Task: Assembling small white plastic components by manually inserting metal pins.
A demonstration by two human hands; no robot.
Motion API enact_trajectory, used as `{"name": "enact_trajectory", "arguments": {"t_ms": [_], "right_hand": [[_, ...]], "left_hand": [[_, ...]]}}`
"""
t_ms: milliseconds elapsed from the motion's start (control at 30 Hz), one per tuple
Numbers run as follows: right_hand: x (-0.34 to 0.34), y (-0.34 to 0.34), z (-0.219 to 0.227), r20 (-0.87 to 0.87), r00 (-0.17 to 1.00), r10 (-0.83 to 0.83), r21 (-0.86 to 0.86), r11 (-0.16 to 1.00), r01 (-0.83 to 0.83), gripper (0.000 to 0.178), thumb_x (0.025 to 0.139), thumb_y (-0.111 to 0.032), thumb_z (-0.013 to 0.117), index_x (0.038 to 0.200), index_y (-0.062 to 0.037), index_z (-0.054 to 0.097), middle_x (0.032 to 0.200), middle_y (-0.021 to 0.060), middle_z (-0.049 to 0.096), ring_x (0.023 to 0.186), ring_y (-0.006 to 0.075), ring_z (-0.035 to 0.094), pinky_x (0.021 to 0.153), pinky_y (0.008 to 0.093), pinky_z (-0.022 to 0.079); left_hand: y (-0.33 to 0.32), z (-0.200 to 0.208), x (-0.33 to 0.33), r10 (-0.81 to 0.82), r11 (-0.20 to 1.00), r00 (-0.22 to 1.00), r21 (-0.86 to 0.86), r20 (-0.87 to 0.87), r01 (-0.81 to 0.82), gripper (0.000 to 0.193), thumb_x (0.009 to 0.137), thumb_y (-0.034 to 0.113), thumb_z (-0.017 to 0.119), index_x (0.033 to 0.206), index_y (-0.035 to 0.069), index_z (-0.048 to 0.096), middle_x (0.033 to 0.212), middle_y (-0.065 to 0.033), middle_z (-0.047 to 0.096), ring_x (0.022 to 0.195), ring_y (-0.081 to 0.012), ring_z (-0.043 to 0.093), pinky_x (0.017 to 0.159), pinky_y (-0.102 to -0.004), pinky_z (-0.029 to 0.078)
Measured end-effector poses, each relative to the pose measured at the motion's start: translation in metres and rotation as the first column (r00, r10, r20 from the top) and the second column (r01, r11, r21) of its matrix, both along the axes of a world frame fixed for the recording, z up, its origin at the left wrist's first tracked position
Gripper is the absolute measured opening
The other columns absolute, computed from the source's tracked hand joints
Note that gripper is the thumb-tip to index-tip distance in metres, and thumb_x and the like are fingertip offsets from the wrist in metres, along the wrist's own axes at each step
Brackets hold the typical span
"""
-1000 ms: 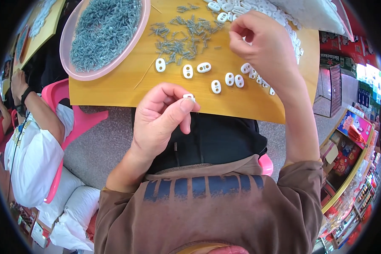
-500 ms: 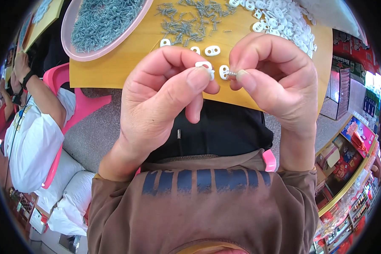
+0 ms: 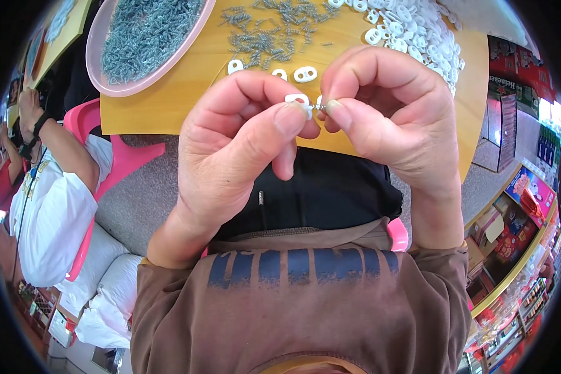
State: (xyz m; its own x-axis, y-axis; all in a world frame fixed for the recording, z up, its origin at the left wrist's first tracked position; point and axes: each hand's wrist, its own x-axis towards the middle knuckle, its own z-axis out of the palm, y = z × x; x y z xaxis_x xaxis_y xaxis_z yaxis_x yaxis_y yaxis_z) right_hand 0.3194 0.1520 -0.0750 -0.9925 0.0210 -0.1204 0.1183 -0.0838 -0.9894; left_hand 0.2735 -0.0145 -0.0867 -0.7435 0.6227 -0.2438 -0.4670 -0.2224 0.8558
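Between thumb and fingers, my left hand pinches a small white plastic piece with a hole in it. My right hand pinches a small metal spring, whose free end meets the white piece; whether it sits inside cannot be made out. Both hands are held above the near edge of the yellow table. Just beyond my fingers lies a loose white two-holed piece, with another white piece farther left. My fingertips partly cover one more white piece behind the spring.
A pink basin full of springs stands at the far left. Loose springs lie at the table's far middle, and a heap of white pieces at the far right. To the left, another person sits on a pink chair.
My right hand has moved left, bringing the spring from a short gap up against the white piece. My left hand has stayed nearly still.
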Motion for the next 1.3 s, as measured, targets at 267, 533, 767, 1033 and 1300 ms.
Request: {"name": "enact_trajectory", "arguments": {"t_ms": [267, 533, 767, 1033, 1300], "right_hand": [[-0.0025, -0.0009, 0.0004, 0.037, 0.999, 0.011, 0.028, 1.000, -0.012, 0.004, 0.073, 0.003, 0.056, 0.076, 0.0017, 0.053, 0.077, 0.0062, 0.054, 0.070, 0.0103, 0.052, 0.063, 0.0217, 0.044], [-0.0029, -0.0038, 0.0002, 0.045, 0.999, -0.010, -0.008, 1.000, 0.010, 0.005, 0.075, 0.003, 0.055, 0.079, 0.0017, 0.052, 0.077, 0.0064, 0.055, 0.068, 0.0105, 0.056, 0.063, 0.0213, 0.047], [-0.0025, -0.0069, 0.0017, 0.000, 0.999, -0.042, -0.048, 0.998, 0.042, 0.010, 0.075, 0.005, 0.054, 0.084, 0.0016, 0.052, 0.078, 0.0049, 0.055, 0.070, 0.0092, 0.056, 0.064, 0.0210, 0.047], [-0.0030, -0.0078, -0.0012, -0.096, 0.995, -0.018, 0.040, 0.999, 0.022, 0.010, 0.076, 0.006, 0.052, 0.084, 0.0021, 0.053, 0.079, 0.0041, 0.054, 0.072, 0.0091, 0.055, 0.067, 0.0211, 0.047], [0.0012, -0.0072, -0.0024, -0.008, 1.000, -0.029, -0.150, 0.988, 0.027, 0.012, 0.077, 0.004, 0.055, 0.089, 0.0037, 0.054, 0.082, 0.0062, 0.056, 0.076, 0.0111, 0.057, 0.069, 0.0220, 0.047]], "left_hand": [[-0.0001, -0.0009, -0.0010, 0.013, 0.999, 1.000, -0.040, -0.016, -0.013, 0.016, 0.083, 0.012, 0.052, 0.091, -0.001, 0.049, 0.077, -0.0093, 0.058, 0.047, -0.0059, 0.045, 0.043, -0.0155, 0.035], [-0.0002, -0.0040, -0.0018, 0.037, 0.999, 0.998, 0.002, -0.044, -0.037, 0.013, 0.081, 0.008, 0.055, 0.090, -0.001, 0.051, 0.077, -0.0080, 0.059, 0.055, -0.0043, 0.049, 0.048, -0.0144, 0.039], [0.0003, -0.0045, 0.0001, 0.051, 0.999, 0.998, -0.002, -0.036, -0.051, 0.012, 0.081, 0.007, 0.055, 0.090, -0.001, 0.051, 0.077, -0.0073, 0.058, 0.054, -0.0043, 0.049, 0.048, -0.0142, 0.039], [-0.0008, -0.0042, -0.0019, 0.036, 0.998, 0.998, -0.045, -0.052, -0.038, 0.012, 0.081, 0.007, 0.055, 0.089, -0.001, 0.052, 0.077, -0.0073, 0.058, 0.053, -0.0042, 0.048, 0.047, -0.0141, 0.039], [0.0010, -0.0034, -0.0021, 0.048, 0.998, 0.998, -0.025, -0.050, -0.049, 0.011, 0.082, 0.006, 0.054, 0.090, -0.002, 0.051, 0.078, -0.0076, 0.058, 0.054, -0.0041, 0.049, 0.047, -0.0142, 0.039]]}}
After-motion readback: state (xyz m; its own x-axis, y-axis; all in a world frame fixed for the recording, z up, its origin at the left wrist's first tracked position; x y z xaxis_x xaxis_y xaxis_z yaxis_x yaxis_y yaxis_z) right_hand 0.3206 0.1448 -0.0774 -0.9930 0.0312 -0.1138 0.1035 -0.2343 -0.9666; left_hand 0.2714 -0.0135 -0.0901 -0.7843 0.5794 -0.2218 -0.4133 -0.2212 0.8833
